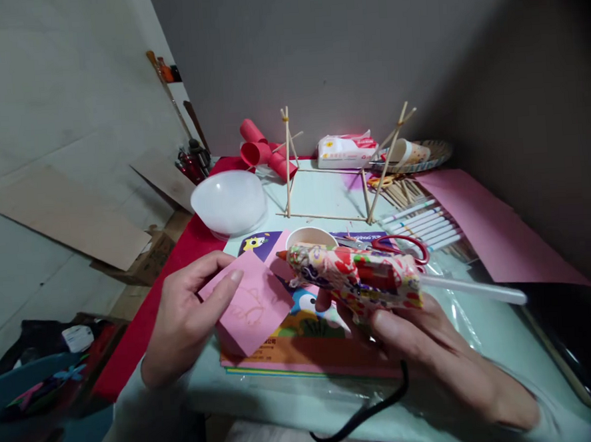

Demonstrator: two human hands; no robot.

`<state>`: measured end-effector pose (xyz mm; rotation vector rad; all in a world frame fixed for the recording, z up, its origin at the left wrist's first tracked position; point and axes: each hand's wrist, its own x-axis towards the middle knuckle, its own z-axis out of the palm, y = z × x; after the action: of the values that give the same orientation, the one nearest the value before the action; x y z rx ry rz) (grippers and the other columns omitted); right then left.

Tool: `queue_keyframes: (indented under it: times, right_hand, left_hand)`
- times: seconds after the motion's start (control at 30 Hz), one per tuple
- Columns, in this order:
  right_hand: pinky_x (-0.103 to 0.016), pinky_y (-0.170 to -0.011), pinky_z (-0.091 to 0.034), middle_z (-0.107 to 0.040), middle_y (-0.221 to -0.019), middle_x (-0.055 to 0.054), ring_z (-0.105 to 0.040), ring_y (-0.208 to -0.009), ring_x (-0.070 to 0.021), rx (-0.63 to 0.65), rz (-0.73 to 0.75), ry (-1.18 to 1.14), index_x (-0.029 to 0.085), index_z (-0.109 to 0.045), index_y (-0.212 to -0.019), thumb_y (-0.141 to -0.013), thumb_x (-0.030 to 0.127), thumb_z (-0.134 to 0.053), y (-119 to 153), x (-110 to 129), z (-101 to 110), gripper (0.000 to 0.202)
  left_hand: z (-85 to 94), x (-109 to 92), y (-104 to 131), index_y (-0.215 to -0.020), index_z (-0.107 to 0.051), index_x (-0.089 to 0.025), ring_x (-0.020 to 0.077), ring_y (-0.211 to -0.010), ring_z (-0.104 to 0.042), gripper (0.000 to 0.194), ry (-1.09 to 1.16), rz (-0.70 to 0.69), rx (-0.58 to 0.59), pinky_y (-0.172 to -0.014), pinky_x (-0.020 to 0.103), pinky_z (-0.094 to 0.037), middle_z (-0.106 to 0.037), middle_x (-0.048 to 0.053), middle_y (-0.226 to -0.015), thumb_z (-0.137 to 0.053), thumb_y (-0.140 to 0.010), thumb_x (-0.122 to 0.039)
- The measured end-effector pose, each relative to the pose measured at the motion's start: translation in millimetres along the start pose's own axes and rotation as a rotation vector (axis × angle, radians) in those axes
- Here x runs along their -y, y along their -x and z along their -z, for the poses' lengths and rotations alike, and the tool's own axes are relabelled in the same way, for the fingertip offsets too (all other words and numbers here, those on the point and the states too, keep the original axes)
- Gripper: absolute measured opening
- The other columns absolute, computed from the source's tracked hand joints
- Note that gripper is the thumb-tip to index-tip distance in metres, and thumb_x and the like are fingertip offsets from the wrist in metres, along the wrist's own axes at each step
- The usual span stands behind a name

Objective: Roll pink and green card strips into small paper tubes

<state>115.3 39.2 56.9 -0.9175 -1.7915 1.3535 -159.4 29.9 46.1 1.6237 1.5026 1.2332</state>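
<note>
Left hand: the left hand (188,314) pinches the pink paper (253,303) between thumb and fingers.
Pink paper: held above the near left part of the table (220,392), folded, with a faint line drawing on its upper face.
Right hand: the right hand (423,340) is wrapped around the glue gun (353,274), thumb on its near side.
Glue gun: held over the middle of the table, its tip pointing left towards the pink paper; a white glue stick (480,288) juts from its back.
Cord: a black cord (367,413) curves below the gun, by the table's near edge.
Under the hands: a stack of coloured paper (304,360) lies near the near edge.
Behind the gun: a paper cup (311,231) and red-handled scissors (407,241).
Far edge: red paper tubes (255,153) at the left, a tissue pack (344,152) in the middle, a woven tray (439,152) at the far right corner; the stick frame (287,175) stands in front.
Left side: a white bowl (229,198).
Right side: markers (428,223) beside a pink sheet (496,225).
</note>
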Motion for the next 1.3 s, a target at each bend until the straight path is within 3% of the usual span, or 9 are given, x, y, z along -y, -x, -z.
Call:
queue_keyframes:
  times: [0.07,0.17,0.3,0.43,0.5,0.6,0.87,1.23,1.3]
  right_hand:
    - [-0.036,-0.080,-0.054,-0.062,-0.071,-0.003,-0.055,-0.070,-0.0222,-0.002,-0.035,-0.037,0.028,-0.073,-0.076,-0.096,0.049,-0.064,3.6,-4.7,1.4,0.030]
    - [-0.037,-0.078,-0.054,-0.069,-0.086,-0.006,-0.058,-0.078,-0.0239,-0.058,-0.136,-0.079,0.028,-0.078,-0.098,-0.094,0.049,-0.066,11.0,-16.7,0.5,0.025]
    - [-0.033,-0.064,-0.051,-0.069,-0.099,-0.007,-0.058,-0.077,-0.0221,-0.057,-0.340,-0.279,0.030,-0.073,-0.119,-0.091,0.057,-0.068,12.8,-21.7,-4.0,0.039]
    - [-0.031,-0.062,-0.047,-0.057,-0.077,-0.003,-0.049,-0.068,-0.0180,0.185,-0.331,-0.399,0.025,-0.072,-0.096,-0.096,0.059,-0.061,4.1,-14.9,-5.2,0.036]
    - [-0.030,-0.061,-0.044,-0.053,-0.074,-0.002,-0.045,-0.068,-0.0173,0.233,-0.336,-0.402,0.023,-0.068,-0.086,-0.097,0.057,-0.060,0.6,-13.5,-5.7,0.037]
    - [-0.028,-0.060,-0.039,-0.050,-0.073,-0.001,-0.041,-0.068,-0.0165,0.243,-0.357,-0.435,0.023,-0.066,-0.086,-0.096,0.056,-0.061,-2.2,-14.7,-8.6,0.036]
    - [-0.027,-0.055,-0.028,-0.042,-0.077,0.000,-0.035,-0.064,-0.0142,0.228,-0.319,-0.583,0.021,-0.069,-0.110,-0.095,0.058,-0.061,-6.2,-18.4,-17.8,0.040]
    - [-0.031,-0.067,-0.040,-0.051,-0.078,-0.002,-0.043,-0.071,-0.0183,0.284,-0.293,-0.355,0.024,-0.066,-0.108,-0.100,0.062,-0.047,2.9,-21.2,-12.6,0.043]
    - [-0.031,-0.063,-0.041,-0.052,-0.075,-0.002,-0.045,-0.068,-0.0181,0.222,-0.262,-0.294,0.024,-0.066,-0.100,-0.099,0.064,-0.047,4.2,-22.8,-15.8,0.045]
  left_hand:
    - [-2.2,-0.4,-0.2,-0.077,-0.069,-0.020,0.0107,-0.062,-0.053,0.020,-0.063,-0.001,0.007,-0.054,0.021,-0.038,-0.061,-0.004,-0.069,-0.065,-0.092,-0.033]
    - [-3.5,2.4,0.1,-0.072,-0.067,-0.020,0.0107,-0.061,-0.051,0.024,-0.075,0.018,0.016,-0.053,0.021,-0.037,-0.059,-0.004,-0.066,-0.064,-0.092,-0.033]
    - [-2.2,6.9,1.4,-0.067,-0.065,-0.020,0.0109,-0.057,-0.047,0.028,-0.009,0.066,-0.004,-0.049,0.022,-0.035,-0.055,-0.004,-0.062,-0.067,-0.089,-0.035]
    - [-2.7,5.8,3.0,-0.068,-0.067,-0.020,0.0115,-0.056,-0.046,0.027,0.076,0.163,-0.015,-0.047,0.023,-0.034,-0.055,-0.003,-0.062,-0.068,-0.088,-0.038]
    - [-3.5,3.9,3.5,-0.068,-0.068,-0.020,0.0117,-0.055,-0.046,0.027,0.084,0.179,0.000,-0.047,0.023,-0.034,-0.057,-0.003,-0.062,-0.068,-0.088,-0.039]
    - [-3.8,2.3,3.7,-0.066,-0.068,-0.021,0.0120,-0.055,-0.045,0.028,0.051,0.166,0.011,-0.046,0.023,-0.034,-0.057,-0.002,-0.061,-0.067,-0.087,-0.039]
    - [-3.9,9.5,-0.9,-0.067,-0.067,-0.021,0.0116,-0.053,-0.044,0.029,-0.004,0.125,0.047,-0.046,0.023,-0.034,-0.054,-0.004,-0.060,-0.068,-0.088,-0.041]
    - [-6.5,8.2,-3.1,-0.070,-0.069,-0.019,0.0118,-0.058,-0.049,0.029,0.035,0.119,0.069,-0.048,0.021,-0.037,-0.059,-0.002,-0.064,-0.064,-0.090,-0.039]
    - [-6.9,9.0,-2.8,-0.071,-0.070,-0.019,0.0117,-0.059,-0.050,0.028,0.050,0.112,0.074,-0.049,0.021,-0.037,-0.060,-0.002,-0.065,-0.064,-0.090,-0.039]
